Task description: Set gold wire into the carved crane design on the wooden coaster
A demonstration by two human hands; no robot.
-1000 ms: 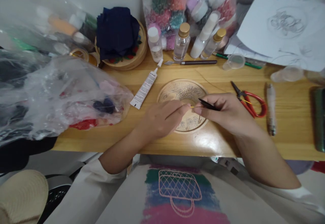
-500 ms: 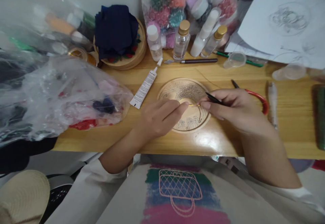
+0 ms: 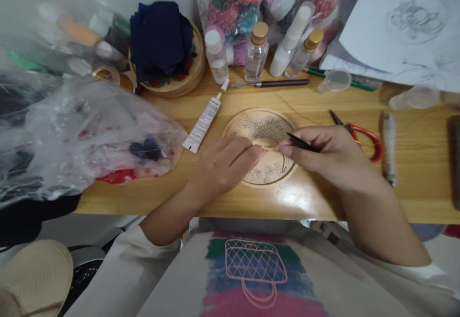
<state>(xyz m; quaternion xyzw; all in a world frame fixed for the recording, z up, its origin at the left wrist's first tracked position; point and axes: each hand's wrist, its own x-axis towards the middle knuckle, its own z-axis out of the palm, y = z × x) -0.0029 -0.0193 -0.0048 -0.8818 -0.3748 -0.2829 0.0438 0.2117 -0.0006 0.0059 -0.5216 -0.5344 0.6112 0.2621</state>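
Note:
My left hand [image 3: 226, 164] is closed in a pinch over a round wooden board [image 3: 264, 121], which bears line drawings of a feathered shape and waves. A thin gold wire [image 3: 270, 148] spans the short gap between both hands' fingertips. My right hand [image 3: 332, 156] pinches the wire's other end with thumb and finger. In the same hand rests a dark pointed tool [image 3: 299, 142], its tip aimed left; its exact kind is hard to make out. A thin brown strand [image 3: 284, 164] curves across the board's lower right.
Red-handled pliers [image 3: 366, 139] and a whitish pen-like stick [image 3: 389, 149] lie right. Behind are a white tube [image 3: 203, 124], a palette knife [image 3: 282, 83] and bottles [image 3: 256, 53]. Plastic bags [image 3: 104, 135] crowd the left; sketched papers [image 3: 402, 34] lie back right.
Both hands have shifted slightly left, still pinching the gold wire above the board. The view has tilted a little, showing more of the pliers.

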